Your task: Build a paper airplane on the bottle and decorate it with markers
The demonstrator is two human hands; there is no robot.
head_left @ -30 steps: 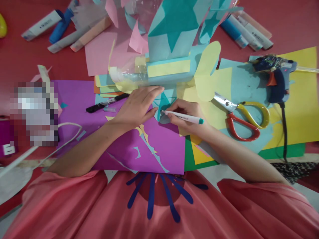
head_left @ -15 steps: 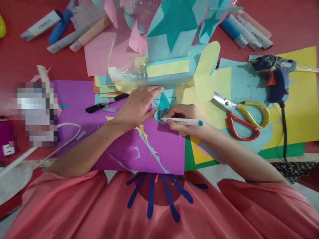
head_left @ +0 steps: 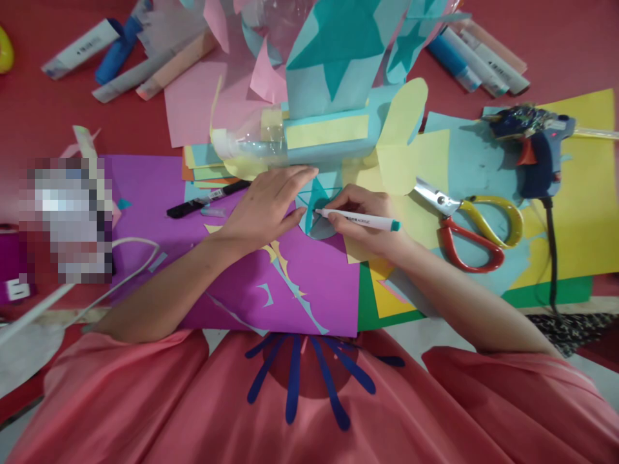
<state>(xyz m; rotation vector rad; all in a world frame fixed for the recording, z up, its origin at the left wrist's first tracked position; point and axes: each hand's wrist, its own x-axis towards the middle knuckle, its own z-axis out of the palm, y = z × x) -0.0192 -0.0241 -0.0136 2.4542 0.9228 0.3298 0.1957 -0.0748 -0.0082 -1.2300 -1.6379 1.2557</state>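
Note:
My right hand is closed around a white marker with a teal end. Its tip meets a light blue paper piece that bears a teal star, partly coloured in. My left hand lies flat with fingers stretched, its fingertips at the left edge of that piece. Under both is a purple sheet. Just beyond the hands lies a clear plastic bottle wrapped in blue and pale yellow paper. A black marker rests left of my left hand.
Scissors with red and yellow handles lie on the right. Farther right is a blue glue gun with its cord. Several markers sit at the back. A pixelated object stands at left, and paper scraps lie in front.
The marker tip has shifted slightly up and right across the star, my right hand moving with it. More of the star's lower part shows. My left hand stays in place.

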